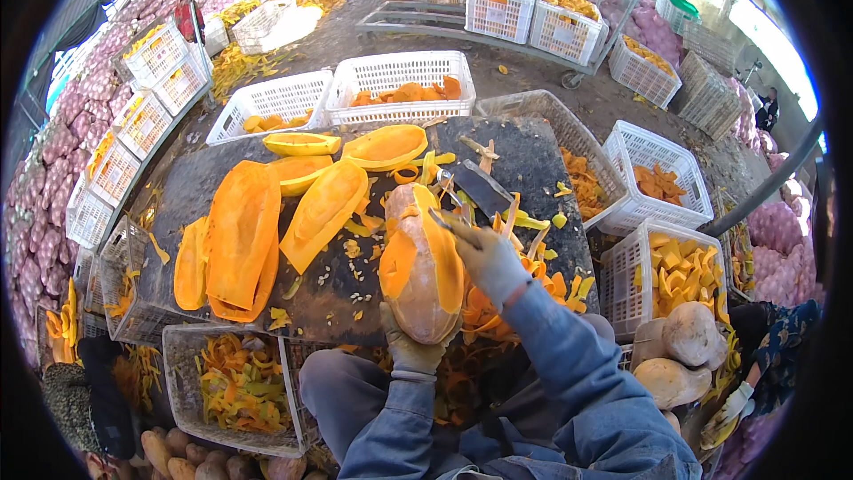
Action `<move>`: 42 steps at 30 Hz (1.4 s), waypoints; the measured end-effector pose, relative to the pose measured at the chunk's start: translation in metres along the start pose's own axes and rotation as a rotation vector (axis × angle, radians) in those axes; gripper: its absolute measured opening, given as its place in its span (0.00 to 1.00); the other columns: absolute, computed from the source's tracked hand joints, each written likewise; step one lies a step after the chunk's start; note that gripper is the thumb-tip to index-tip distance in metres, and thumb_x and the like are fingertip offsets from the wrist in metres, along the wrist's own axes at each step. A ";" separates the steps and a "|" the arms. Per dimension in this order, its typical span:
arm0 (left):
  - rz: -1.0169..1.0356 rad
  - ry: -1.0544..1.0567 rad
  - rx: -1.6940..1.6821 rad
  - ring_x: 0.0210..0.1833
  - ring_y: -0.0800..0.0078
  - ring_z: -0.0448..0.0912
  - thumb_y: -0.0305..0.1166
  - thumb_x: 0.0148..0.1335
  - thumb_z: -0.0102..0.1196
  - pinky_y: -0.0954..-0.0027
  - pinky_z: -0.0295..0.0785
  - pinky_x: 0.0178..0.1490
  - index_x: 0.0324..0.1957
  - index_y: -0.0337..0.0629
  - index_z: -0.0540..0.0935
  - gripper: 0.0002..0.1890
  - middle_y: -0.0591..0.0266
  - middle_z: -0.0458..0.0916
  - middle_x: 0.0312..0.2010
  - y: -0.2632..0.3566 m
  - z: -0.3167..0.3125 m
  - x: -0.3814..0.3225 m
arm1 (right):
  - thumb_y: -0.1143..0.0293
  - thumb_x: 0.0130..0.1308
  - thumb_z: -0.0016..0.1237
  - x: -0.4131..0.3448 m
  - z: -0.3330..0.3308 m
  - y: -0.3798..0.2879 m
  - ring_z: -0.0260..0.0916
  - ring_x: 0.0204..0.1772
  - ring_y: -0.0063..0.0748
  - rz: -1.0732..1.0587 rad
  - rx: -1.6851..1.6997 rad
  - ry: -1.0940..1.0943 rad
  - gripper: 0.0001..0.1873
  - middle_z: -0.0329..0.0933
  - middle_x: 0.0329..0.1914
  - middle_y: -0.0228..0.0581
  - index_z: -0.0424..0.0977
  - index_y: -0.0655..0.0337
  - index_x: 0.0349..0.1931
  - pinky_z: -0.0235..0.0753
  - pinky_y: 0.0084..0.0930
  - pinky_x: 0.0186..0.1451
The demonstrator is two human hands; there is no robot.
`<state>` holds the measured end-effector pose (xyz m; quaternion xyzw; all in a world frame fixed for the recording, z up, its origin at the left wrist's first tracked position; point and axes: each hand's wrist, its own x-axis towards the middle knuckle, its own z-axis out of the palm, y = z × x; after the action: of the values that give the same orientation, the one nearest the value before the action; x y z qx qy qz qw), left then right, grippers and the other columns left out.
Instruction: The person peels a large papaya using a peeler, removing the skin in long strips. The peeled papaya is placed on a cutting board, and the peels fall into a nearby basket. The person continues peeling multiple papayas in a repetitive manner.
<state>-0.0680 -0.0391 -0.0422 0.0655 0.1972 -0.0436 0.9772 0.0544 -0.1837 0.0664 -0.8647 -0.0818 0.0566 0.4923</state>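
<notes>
A partly peeled butternut-type pumpkin (420,287) stands on end, tilted, at the near edge of the dark work board (320,310). My gloved left hand (416,347) cups its lower end. My gloved right hand (490,257) is at its upper right side, fingers curled around what looks like a hand peeler, mostly hidden by them. Orange flesh shows in strips where skin is off. Just beyond lie a broad knife blade (483,190) and a shiny metal tool (445,177). Hollowed, peeled pumpkin halves (243,233) lie to the left.
Peel strips (490,317) and seeds litter the board. White crates (400,110) line its far side, and one crate of cut chunks (683,273) stands right. A peel crate (233,340) sits near left. Whole pumpkins (673,380) lie right, beside another person's gloved hand (733,407).
</notes>
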 end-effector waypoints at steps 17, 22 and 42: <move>0.008 -0.007 0.139 0.73 0.44 0.70 0.75 0.61 0.55 0.30 0.71 0.68 0.76 0.57 0.68 0.49 0.59 0.70 0.75 -0.018 0.005 -0.001 | 0.67 0.73 0.54 -0.164 -0.001 -0.007 0.80 0.52 0.63 -0.046 -0.115 0.015 0.21 0.80 0.49 0.61 0.78 0.59 0.65 0.81 0.45 0.53; 0.099 0.037 0.195 0.74 0.49 0.70 0.72 0.63 0.58 0.33 0.71 0.71 0.76 0.54 0.69 0.47 0.59 0.70 0.75 -0.016 0.008 0.000 | 0.66 0.73 0.54 -0.180 -0.024 -0.004 0.81 0.53 0.59 0.023 -0.132 -0.153 0.23 0.81 0.51 0.57 0.77 0.57 0.67 0.81 0.42 0.57; 0.139 -0.038 0.246 0.74 0.53 0.72 0.55 0.68 0.65 0.46 0.71 0.75 0.76 0.49 0.68 0.41 0.58 0.72 0.74 -0.011 0.010 0.000 | 0.69 0.78 0.53 -0.027 0.037 0.073 0.77 0.66 0.35 0.214 0.470 0.276 0.22 0.81 0.66 0.51 0.76 0.68 0.67 0.72 0.25 0.71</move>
<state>-0.0657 -0.0513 -0.0343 0.1974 0.1666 -0.0007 0.9660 0.0277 -0.1945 -0.0148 -0.7302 0.0929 0.0074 0.6768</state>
